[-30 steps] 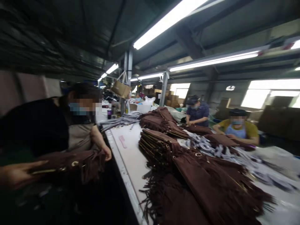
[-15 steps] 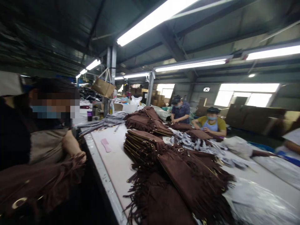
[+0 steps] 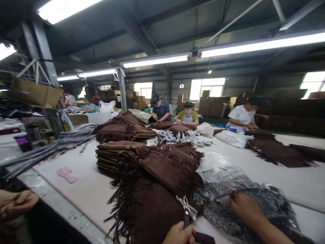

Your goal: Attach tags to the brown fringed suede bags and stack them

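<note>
My left hand [image 3: 179,234] is at the bottom centre, its fingers closed on a dark brown strap with a gold snap hook [image 3: 186,203] at its end. A small strip of clear plastic lies by the hook. My right hand [image 3: 245,207] is over a clear plastic bag [image 3: 218,166] of black-and-white speckled small pieces [image 3: 269,206]. Its fingertips are blurred and partly hidden among the pieces, beside a pale scrap. Just left of my left hand lies a brown fringed bag [image 3: 154,206], flat on the table, with more fringed bags [image 3: 119,159] stacked behind it.
Grey straps [image 3: 73,135] and a pink cut-out piece [image 3: 66,174] lie on the white table [image 3: 86,193] at left. Grey rolled straps [image 3: 172,135] are farther back. A co-worker's hand [image 3: 21,203] shows at the left edge; several people work across the table.
The view has swung right. Both my hands have come into sight, the left with the strap, the right at the plastic bag. The co-worker at left is mostly out of frame.
</note>
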A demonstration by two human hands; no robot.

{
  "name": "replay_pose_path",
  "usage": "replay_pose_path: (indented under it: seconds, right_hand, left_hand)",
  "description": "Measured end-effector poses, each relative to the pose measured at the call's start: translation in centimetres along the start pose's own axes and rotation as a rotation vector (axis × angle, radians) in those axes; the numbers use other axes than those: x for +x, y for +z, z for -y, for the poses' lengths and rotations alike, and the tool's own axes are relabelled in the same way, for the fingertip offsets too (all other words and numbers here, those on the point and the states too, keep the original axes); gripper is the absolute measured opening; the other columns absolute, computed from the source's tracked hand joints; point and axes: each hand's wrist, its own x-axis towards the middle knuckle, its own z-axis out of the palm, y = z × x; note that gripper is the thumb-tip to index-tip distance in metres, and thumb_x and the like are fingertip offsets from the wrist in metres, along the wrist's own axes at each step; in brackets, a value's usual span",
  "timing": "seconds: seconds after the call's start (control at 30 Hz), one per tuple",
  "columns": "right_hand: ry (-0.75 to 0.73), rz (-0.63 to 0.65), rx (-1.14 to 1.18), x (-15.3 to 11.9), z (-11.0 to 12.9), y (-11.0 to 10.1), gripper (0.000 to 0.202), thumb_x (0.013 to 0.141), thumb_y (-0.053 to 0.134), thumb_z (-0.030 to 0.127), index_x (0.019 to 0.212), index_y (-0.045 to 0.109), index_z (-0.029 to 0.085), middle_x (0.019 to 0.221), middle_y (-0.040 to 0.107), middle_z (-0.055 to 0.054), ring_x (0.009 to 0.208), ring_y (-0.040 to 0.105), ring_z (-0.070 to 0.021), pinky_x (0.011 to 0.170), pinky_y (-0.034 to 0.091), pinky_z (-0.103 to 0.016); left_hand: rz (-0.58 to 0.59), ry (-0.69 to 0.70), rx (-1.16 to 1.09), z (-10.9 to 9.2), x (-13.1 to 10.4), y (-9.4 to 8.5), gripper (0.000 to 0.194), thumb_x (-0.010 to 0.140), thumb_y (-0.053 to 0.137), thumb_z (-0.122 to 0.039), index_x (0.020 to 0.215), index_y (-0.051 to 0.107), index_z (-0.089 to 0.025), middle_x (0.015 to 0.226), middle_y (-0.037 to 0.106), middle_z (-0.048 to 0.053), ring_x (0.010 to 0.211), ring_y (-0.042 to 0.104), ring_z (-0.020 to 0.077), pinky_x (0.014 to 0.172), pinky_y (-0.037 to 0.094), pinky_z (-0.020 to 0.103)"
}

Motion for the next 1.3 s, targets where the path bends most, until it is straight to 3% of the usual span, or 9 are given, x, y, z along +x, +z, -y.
replay_pose_path:
  seconds: [0.17,0.23,0.33,0.5,0.67,0.73,0.9,1.07,1.3]
  right_hand:
    - [-0.063,-0.239,0.148,-3.1,0.4,-2.3,0.025,0.085,0.049,0.036,0.078,0.068,0.02,0.087,0.071,-0.01,0.086,0.065,-0.0263,0.079,0.044,-0.037]
    - [-0.014,-0.356,0.248,-4.1,0.5,-3.1,0.024,0.083,0.054,0.039,0.079,0.068,0.02,0.095,0.07,-0.011,0.098,0.062,-0.0275,0.086,0.042,-0.038]
    - [0.126,-0.359,0.474,-4.9,0.7,-3.6,0.027,0.082,0.057,0.045,0.081,0.067,0.02,0.086,0.071,-0.008,0.083,0.063,-0.0235,0.08,0.045,-0.036]
    - [0.467,-0.297,1.077,-5.8,2.1,-4.2,0.038,0.073,0.065,0.057,0.083,0.063,0.019,0.056,0.062,0.0,0.049,0.052,-0.0151,0.048,0.038,-0.027]
    - [0.508,-0.165,1.638,-5.9,4.6,-4.7,0.039,0.066,0.073,0.055,0.078,0.058,0.021,0.044,0.049,0.007,0.035,0.036,-0.0084,0.036,0.024,-0.022]
    - [0.499,-0.086,1.713,-6.1,6.0,-4.6,0.04,0.065,0.074,0.055,0.077,0.059,0.02,0.043,0.046,0.008,0.034,0.034,-0.0079,0.035,0.023,-0.022]
    - [0.56,-0.039,1.917,-7.0,10.7,-3.9,0.032,0.062,0.082,0.042,0.075,0.063,0.018,0.072,0.067,0.0,0.051,0.05,-0.0081,0.045,0.036,-0.021]
    - [0.545,0.186,1.925,-8.4,14.8,-3.0,0.032,0.062,0.083,0.039,0.08,0.07,0.017,0.075,0.069,-0.002,0.065,0.058,-0.013,0.063,0.045,-0.025]
    - [0.465,0.391,1.949,-9.4,17.6,-1.6,0.032,0.069,0.077,0.041,0.087,0.068,0.015,0.073,0.068,-0.003,0.06,0.057,-0.0132,0.058,0.045,-0.025]
  left_hand:
    - [-0.007,-0.061,-0.263,-0.5,-2.4,1.8,0.046,0.069,0.073,-0.051,0.091,0.05,-0.017,0.063,0.042,-0.008,0.045,0.033,0.0036,0.044,0.028,0.02]
    - [-0.007,-0.068,-0.296,-1.2,-3.0,2.3,0.039,0.073,0.073,-0.042,0.092,0.05,-0.017,0.065,0.042,-0.008,0.048,0.033,0.0029,0.045,0.029,0.018]
    - [0.008,-0.086,-0.314,-1.6,-3.0,2.5,0.032,0.078,0.07,-0.036,0.094,0.05,-0.016,0.066,0.041,-0.007,0.049,0.033,0.0024,0.045,0.031,0.016]
    - [0.017,-0.103,-0.307,-1.6,-2.8,2.3,0.029,0.081,0.068,-0.034,0.094,0.05,-0.015,0.067,0.041,-0.006,0.048,0.032,0.0017,0.042,0.029,0.015]
    - [0.036,-0.097,-0.278,-2.0,-2.8,2.2,0.031,0.08,0.069,-0.036,0.092,0.048,-0.016,0.068,0.042,-0.006,0.046,0.028,0.0005,0.04,0.023,0.014]
    - [0.046,-0.093,-0.273,-2.1,-2.8,2.1,0.031,0.08,0.069,-0.036,0.09,0.047,-0.017,0.069,0.044,-0.006,0.047,0.028,0.0004,0.04,0.023,0.013]
    - [0.041,-0.102,-0.311,-2.5,-3.1,2.4,0.032,0.079,0.071,-0.035,0.091,0.049,-0.016,0.078,0.051,-0.002,0.047,0.029,-0.0008,0.04,0.025,0.013]
    - [0.099,-0.052,-0.371,-2.6,-3.1,2.6,0.034,0.079,0.071,-0.034,0.1,0.053,-0.015,0.093,0.056,0.003,0.048,0.032,-0.0018,0.042,0.027,0.013]
    - [0.114,-0.019,-0.33,-1.9,-3.0,2.4,0.036,0.073,0.076,-0.035,0.091,0.051,-0.017,0.057,0.036,-0.01,0.044,0.029,0.0023,0.041,0.022,0.015]
